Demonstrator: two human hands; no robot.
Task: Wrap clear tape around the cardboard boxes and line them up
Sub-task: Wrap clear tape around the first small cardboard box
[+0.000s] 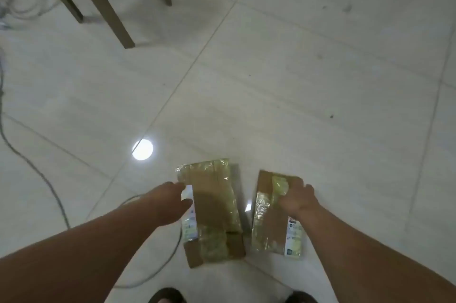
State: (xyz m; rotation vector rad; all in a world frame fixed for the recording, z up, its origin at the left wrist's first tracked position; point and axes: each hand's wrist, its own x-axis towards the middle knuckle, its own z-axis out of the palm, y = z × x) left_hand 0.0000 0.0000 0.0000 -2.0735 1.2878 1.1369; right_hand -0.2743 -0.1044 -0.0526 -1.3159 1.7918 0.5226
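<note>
Two taped boxes lie side by side on the floor [296, 80], a narrow gap between them. Left hand [172, 200] rests against the left edge of the left box [212, 209], fingers straight and together, tips touching its label side. Right hand [294, 198] grips the right box [274, 214] at its far right edge, fingers curled over the top, thumb outside. A cable [37, 167] lies left of the left hand.

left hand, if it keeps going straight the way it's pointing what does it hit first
The left hand points right, at the left side of the left cardboard box, and its fingertips look already at that edge. It would meet that box first, though actual contact is hard to judge from above.
</note>
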